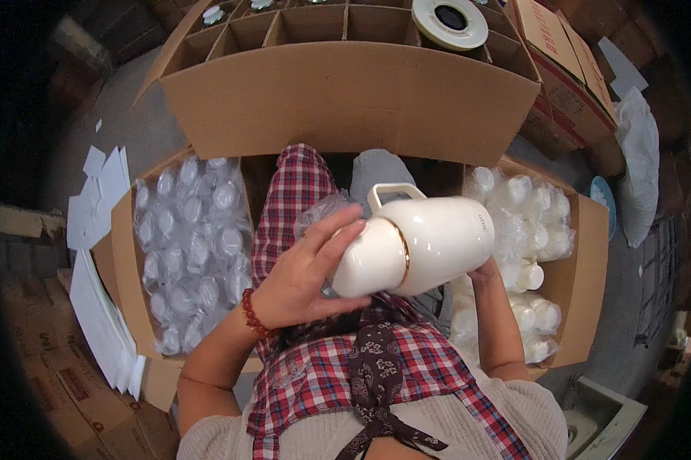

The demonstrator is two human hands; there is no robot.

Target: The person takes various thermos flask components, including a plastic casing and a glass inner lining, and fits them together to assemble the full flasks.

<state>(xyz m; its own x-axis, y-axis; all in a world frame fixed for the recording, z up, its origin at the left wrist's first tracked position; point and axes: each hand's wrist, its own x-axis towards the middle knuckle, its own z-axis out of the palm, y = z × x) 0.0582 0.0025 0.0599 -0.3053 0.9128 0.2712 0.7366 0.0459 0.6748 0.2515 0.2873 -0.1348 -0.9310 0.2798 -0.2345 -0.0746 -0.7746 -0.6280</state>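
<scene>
A glossy white jug (426, 241) lies tipped on its side above the lap, its rounded lid end toward the person and its looped handle (391, 193) pointing up; a thin gold band rings the joint between lid and body; the surface looks smooth and hard. The left hand (307, 280) wraps around the lid end, fingers (338, 230) spread and curled over the dome, thumb pressed beneath; a red bead bracelet (252, 314) sits on that wrist. The right hand (483, 270) grips the jug from underneath near its base, mostly hidden by the body, so only the wrist and heel of the palm show. A crinkled clear plastic bag (319, 211) sits just behind the left fingers. The person wears a red checked shirt (299, 192) and a cream knitted top (468, 422). On the left, a cardboard box (123, 253) holds round clear plastic lids in film; on the right, another box (587, 268) holds white rounded parts in bags. Ahead stands a large brown carton (353, 96) split by card dividers into square cells; 1 cell holds a round cream disc with a dark centre (450, 19); flat white sheets (100, 199) lie on the floor at the left
</scene>
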